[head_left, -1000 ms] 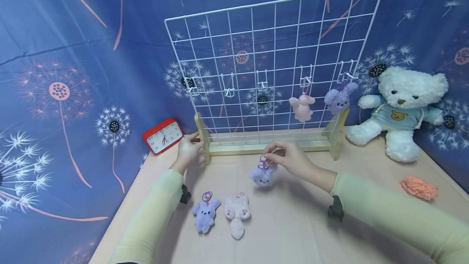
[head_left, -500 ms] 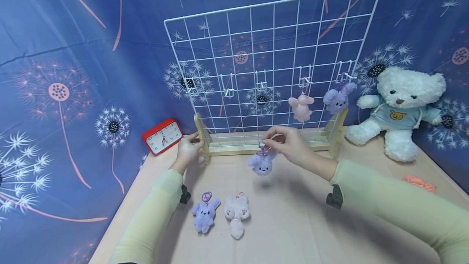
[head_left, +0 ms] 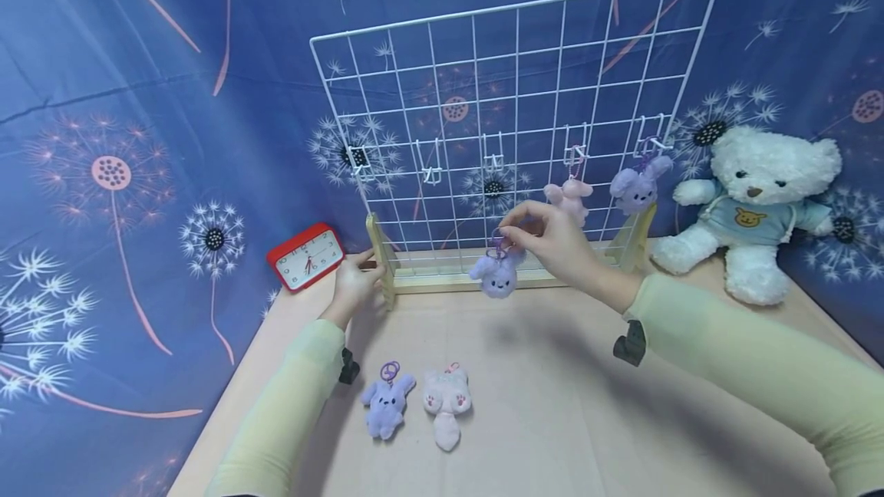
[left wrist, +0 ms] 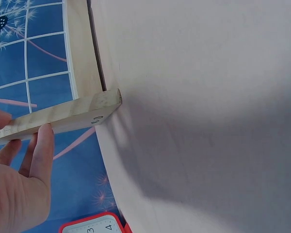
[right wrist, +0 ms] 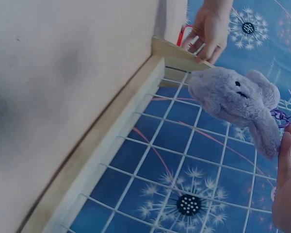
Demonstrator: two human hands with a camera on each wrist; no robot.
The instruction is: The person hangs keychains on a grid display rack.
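My right hand (head_left: 555, 240) pinches the purple ring of a lilac plush bunny keychain (head_left: 496, 278), which hangs in front of the lower part of a white wire grid rack (head_left: 518, 7). In the right wrist view the bunny (right wrist: 233, 94) dangles by its purple chain, apart from the wires. My left hand (head_left: 354, 284) grips the rack's left wooden upright (left wrist: 63, 115), thumb on one side and fingers on the other. Several white hooks sit along the grid; the middle hook (head_left: 493, 162) is bare. A pink plush keychain (head_left: 568, 192) and another lilac bunny (head_left: 637, 189) hang from the right hooks.
On the table lie a lilac bunny keychain (head_left: 385, 407) and a pale plush keychain (head_left: 446, 405) with a tail. A red alarm clock (head_left: 307, 258) stands beside my left hand. A white teddy bear (head_left: 760, 167) sits at the right, behind my right sleeve (head_left: 732, 359).
My right hand has risen with the lilac bunny, from just above the table to in front of the grid's lower part. The left hand stays on the upright.
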